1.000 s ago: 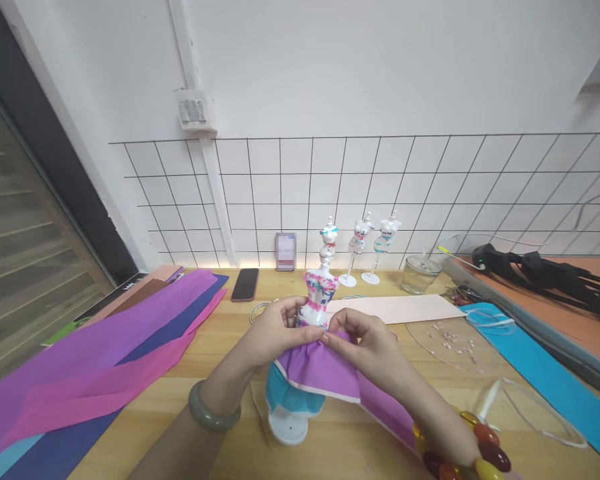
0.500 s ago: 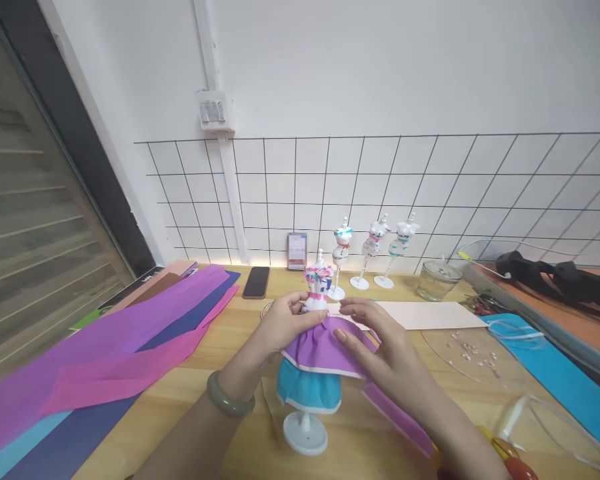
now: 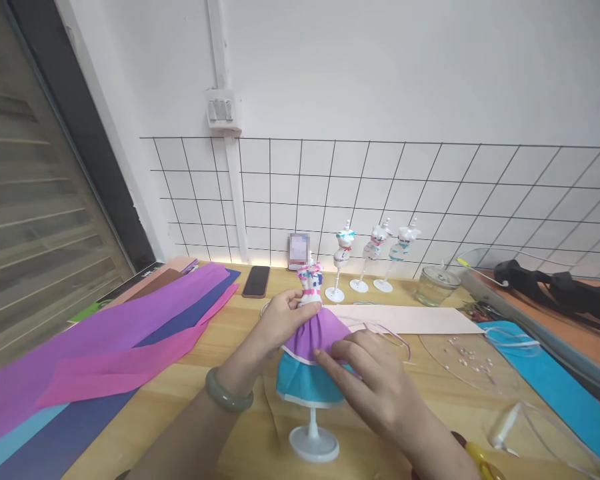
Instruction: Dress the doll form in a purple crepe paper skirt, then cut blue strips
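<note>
A miniature dress-form mannequin (image 3: pixel 311 283) with a patterned white bodice stands upright on a pale round base (image 3: pixel 314 445). A gathered purple fabric piece (image 3: pixel 307 337) with a white hem lies over its turquoise skirt (image 3: pixel 300 383). My left hand (image 3: pixel 287 321) is closed around the mannequin's waist, its thumb pressing the purple gathers in front. My right hand (image 3: pixel 377 373) has its fingers curled at the purple fabric's right side, one digit lying along the hem. Part of that fabric is hidden behind it. A thin purple ribbon (image 3: pixel 403 343) trails just beyond the right hand.
Several coloured fabric strips (image 3: pixel 145 347) lie at left. A phone (image 3: pixel 256 281) rests behind them. Other small mannequins (image 3: pixel 344 250) stand near the wall grid. A pale strip (image 3: pixel 410 319), glass jar (image 3: pixel 437 285), beads (image 3: pixel 467 357), blue fabric (image 3: pixel 555 380) and yellow-handled tool (image 3: pixel 480 460) are at right.
My right hand has moved down and its fingers have curled in. The purple fabric is drawn closer around the turquoise skirt. My left hand keeps its hold at the waist.
</note>
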`<state>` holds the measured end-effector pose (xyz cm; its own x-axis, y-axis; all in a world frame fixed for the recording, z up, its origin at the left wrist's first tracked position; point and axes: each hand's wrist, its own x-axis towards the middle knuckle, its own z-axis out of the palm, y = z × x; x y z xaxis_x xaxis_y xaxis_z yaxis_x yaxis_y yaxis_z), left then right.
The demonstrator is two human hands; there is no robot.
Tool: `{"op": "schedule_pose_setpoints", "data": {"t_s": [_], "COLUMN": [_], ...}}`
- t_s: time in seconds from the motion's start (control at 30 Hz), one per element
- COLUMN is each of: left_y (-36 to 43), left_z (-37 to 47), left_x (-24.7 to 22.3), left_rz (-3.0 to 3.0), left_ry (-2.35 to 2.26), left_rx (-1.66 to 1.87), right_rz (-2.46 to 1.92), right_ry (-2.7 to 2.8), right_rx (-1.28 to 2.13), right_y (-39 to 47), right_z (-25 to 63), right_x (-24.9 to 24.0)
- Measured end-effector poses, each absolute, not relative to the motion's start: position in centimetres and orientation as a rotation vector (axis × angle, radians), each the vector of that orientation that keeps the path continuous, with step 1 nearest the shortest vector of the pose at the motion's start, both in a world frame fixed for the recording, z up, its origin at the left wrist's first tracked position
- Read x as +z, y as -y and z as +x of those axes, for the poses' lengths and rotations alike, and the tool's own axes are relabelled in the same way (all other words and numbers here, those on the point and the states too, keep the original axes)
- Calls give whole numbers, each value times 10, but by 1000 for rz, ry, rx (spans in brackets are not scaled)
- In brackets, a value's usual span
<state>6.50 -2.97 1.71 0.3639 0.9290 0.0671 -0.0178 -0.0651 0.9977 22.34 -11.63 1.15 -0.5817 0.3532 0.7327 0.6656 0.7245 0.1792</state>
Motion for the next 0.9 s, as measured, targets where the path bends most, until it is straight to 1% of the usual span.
{"op": "schedule_pose_setpoints", "data": {"t_s": [0.2,0.3,0.37,0.43,0.53,0.6,0.67,0.77,0.9], "left_y": [30,30,31,32,35,36,38,41,45], "left_z": [64,62,60,58,57,56,55,52,47], "left_x": [24,26,28,29,32,33,35,41,48], "left_rz": [1336,1345,1377,1438,1547,1603,1649,1723,1765], "left_ry": [-886,-852,-773,-704,-645,-638,-633,-623,-646], "left_rx": [983,987,963,920,842,808,780,721,668], "right_rz": [-765,-719,-759,-896,-1107,-1102,-1010,-941,-925], "right_ry": [2267,2219,2096,1918,1744,1707,1664,1556,1484], "right_rx": [-551,-428,-263,-42,427,767,1014,1187,1290], "right_y": [116,115,114,111,103,97,92,89,89], "right_z": [217,219,224,230,238,240,240,239,241], "right_x": [12,12,13,15,15,13,10,6,5]}}
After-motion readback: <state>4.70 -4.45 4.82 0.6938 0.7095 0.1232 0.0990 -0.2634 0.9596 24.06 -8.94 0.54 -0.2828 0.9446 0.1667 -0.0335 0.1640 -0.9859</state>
